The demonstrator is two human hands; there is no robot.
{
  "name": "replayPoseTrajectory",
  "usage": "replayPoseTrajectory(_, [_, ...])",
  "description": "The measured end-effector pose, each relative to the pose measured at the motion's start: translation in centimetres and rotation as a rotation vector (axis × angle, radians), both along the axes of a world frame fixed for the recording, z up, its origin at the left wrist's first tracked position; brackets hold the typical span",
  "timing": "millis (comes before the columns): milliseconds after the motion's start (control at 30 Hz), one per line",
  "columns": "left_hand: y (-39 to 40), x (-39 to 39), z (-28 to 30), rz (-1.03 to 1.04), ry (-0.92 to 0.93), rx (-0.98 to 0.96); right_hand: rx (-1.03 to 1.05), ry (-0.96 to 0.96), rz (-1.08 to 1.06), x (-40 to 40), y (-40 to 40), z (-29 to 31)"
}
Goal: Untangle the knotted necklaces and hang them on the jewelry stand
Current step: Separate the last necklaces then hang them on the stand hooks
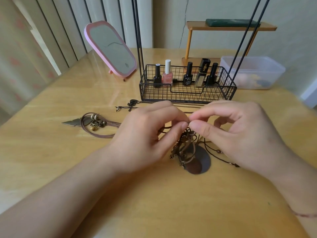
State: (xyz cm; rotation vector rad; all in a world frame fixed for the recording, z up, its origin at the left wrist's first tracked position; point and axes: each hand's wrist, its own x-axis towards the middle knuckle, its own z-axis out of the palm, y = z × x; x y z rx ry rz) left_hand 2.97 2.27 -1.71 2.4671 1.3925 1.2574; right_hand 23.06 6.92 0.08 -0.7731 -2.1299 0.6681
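The knotted bundle of brown cord necklaces point(186, 148) dangles bronze charms over the near table; my left hand point(145, 134) and right hand point(240, 133) both pinch its top cord.

1. The worktop point(51, 152) is pale yellow wood with a glossy finish.
2. A pink-framed mirror point(110, 48) stands tilted at the back left.
3. A black wire basket point(187, 95) sits at the back centre, the base of tall black rods.
4. An orange shelf point(223, 28) and a clear plastic box point(252, 71) stand behind and right of it.
5. A feather-pendant necklace point(92, 124) lies at the left; thin dark chains point(130, 105) lie just before the basket.
6. A knotted tangle of brown cords point(188, 152) lies at the centre.
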Motion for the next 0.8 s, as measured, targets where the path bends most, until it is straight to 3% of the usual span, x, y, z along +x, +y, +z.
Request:
replayPoseTrajectory(133, [0.1, -0.2, 0.2, 0.060, -0.003, 0.027, -0.014, -0.038, -0.011, 0.1, -0.2, 0.4])
replayPoseTrajectory(300, [-0.1, 0.1, 0.3, 0.114, -0.148, -0.001, -0.101, -0.230, 0.025, 0.5, 0.2, 0.3])
replayPoseTrajectory(533, [-0.2, 1.0, 0.4, 0.021, -0.150, -0.042, 0.076, -0.056, -0.023, -0.6, 0.3, -0.6])
replayPoseTrajectory(800, [0.1, 0.7, -0.3, -0.050, -0.066, -0.249, -0.443, 0.086, 0.155, 0.7, 0.6, 1.2])
